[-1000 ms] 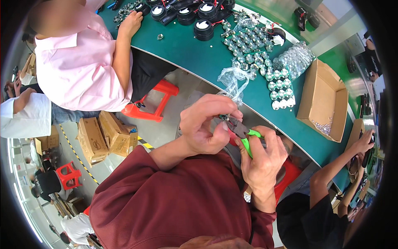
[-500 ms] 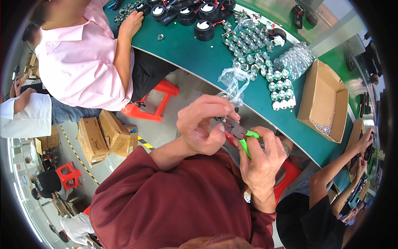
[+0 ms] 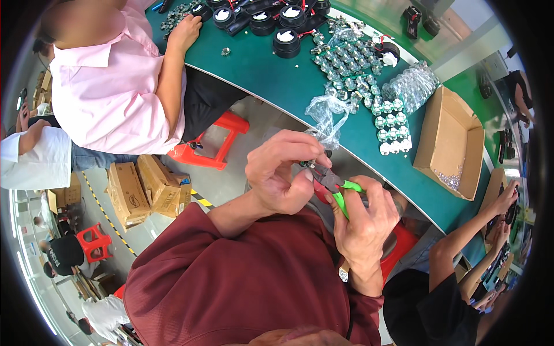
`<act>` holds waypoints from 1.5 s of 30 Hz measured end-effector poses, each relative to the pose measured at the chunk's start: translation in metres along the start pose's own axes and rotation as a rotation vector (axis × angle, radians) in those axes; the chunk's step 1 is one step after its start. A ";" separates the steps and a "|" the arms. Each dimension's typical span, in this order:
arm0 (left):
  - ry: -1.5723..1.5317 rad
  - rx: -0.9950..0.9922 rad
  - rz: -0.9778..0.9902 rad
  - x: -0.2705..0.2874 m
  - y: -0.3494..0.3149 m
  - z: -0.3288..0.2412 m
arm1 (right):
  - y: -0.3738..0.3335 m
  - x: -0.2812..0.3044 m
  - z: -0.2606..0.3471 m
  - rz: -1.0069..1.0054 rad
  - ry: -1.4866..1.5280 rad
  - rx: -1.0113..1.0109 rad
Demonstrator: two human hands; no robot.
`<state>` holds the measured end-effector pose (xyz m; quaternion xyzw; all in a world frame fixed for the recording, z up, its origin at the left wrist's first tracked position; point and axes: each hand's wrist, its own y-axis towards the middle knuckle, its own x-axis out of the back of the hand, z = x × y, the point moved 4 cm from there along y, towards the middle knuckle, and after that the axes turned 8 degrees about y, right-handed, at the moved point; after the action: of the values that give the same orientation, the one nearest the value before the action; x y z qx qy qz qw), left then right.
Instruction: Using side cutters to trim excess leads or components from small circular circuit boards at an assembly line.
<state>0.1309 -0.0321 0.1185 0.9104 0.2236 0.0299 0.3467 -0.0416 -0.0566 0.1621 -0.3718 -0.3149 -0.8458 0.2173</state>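
Observation:
My right hand (image 3: 367, 225) is closed round the green handles of a pair of diagonal cutters (image 3: 330, 180). Their dark jaws point up and left, to the fingers of my left hand (image 3: 281, 176). Thumb and fingers of that hand pinch a small dark part with a bit of green and silver (image 3: 308, 165), mostly hidden by the fingers. The jaws meet or nearly meet this part; whether they bite on it I cannot tell. Both hands are in front of my chest, short of the table's edge.
On the green table (image 3: 254, 69) lie rows of small circuit boards (image 3: 392, 124), crumpled clear plastic (image 3: 329, 115), bubble wrap (image 3: 412, 83) and black round units (image 3: 286, 44). An open cardboard box (image 3: 430, 144) holds small clear bits. A co-worker in pink (image 3: 115, 92) sits at left; another person's arms (image 3: 456, 248) reach in at right.
My hands and the cutters keep almost the same pose. The view has shifted very slightly, and the co-worker's head at upper left shows a little more.

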 end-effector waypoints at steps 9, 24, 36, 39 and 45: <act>-0.048 0.032 0.027 -0.001 0.004 -0.002 | 0.001 0.000 0.001 0.030 -0.004 0.007; -0.005 0.019 0.013 0.000 0.002 0.000 | -0.001 -0.003 -0.001 0.004 -0.005 0.006; 0.088 -0.051 0.133 0.005 0.001 0.002 | -0.001 -0.003 -0.001 0.006 -0.008 0.003; 0.096 -0.049 0.128 0.005 -0.001 0.003 | -0.001 -0.003 0.000 0.004 -0.009 0.005; 0.136 -0.046 0.131 0.007 -0.002 0.002 | 0.000 -0.003 0.000 0.001 -0.008 0.006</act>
<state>0.1371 -0.0288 0.1143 0.9107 0.1857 0.1197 0.3489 -0.0396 -0.0556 0.1596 -0.3746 -0.3179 -0.8434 0.2176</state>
